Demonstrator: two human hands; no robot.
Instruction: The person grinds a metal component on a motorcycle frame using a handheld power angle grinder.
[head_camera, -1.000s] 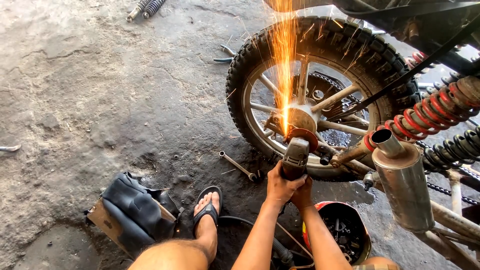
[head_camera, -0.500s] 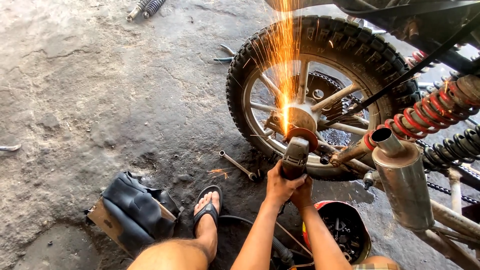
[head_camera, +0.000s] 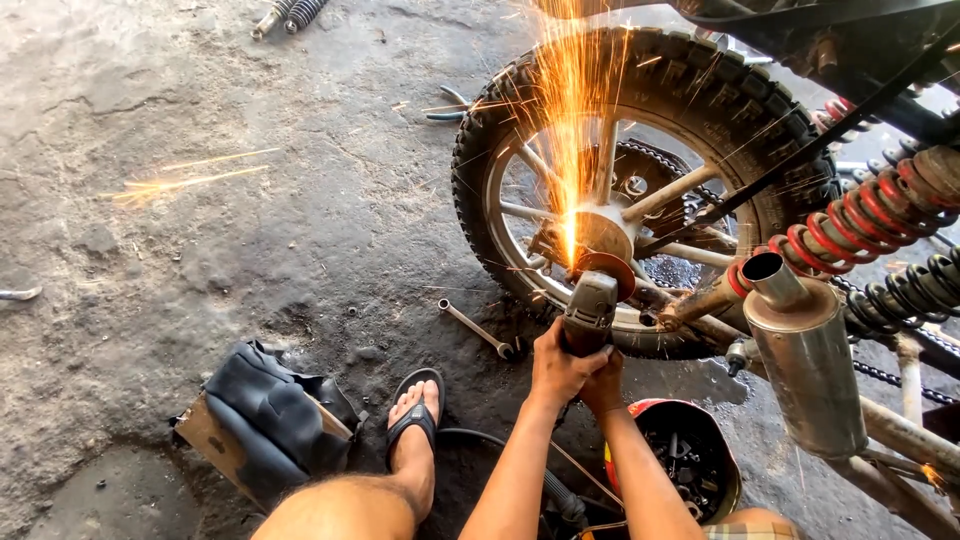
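Head view: both hands wrapped tight round an angle grinder (head_camera: 590, 310), left hand (head_camera: 560, 365) closed on the body from the left, right hand (head_camera: 603, 385) closed just beneath/behind it, fingers overlapping, no gap showing. Grinder's disc end sits against the hub (head_camera: 600, 235) of a motorcycle rear wheel (head_camera: 640, 190), w/ a plume of orange sparks (head_camera: 570, 120) shooting straight up across the spokes and tyre; a few stray sparks streak over the concrete floor (head_camera: 200, 180) at far left. Wheel stands upright, knobby tyre, chain sprocket visible behind the spokes. To the right of the grinder: silver exhaust muffler (head_camera: 805, 370) angled down, its open mouth near the hub; above it a red coil shock spring (head_camera: 860, 220), and a black one lower right. On the floor just left of the hands lies a wrench (head_camera: 475, 328), near the tyre's bottom. Person's foot in a black sandal (head_camera: 415, 420) is planted left of the forearms; further left a black cushion on a board (head_camera: 265, 420). Below the right forearm sits a red bowl (head_camera: 690, 470) holding dark small parts. Black cable runs under the arms. Two more shock springs lie at top-left edge, pliers near the tyre's top left.
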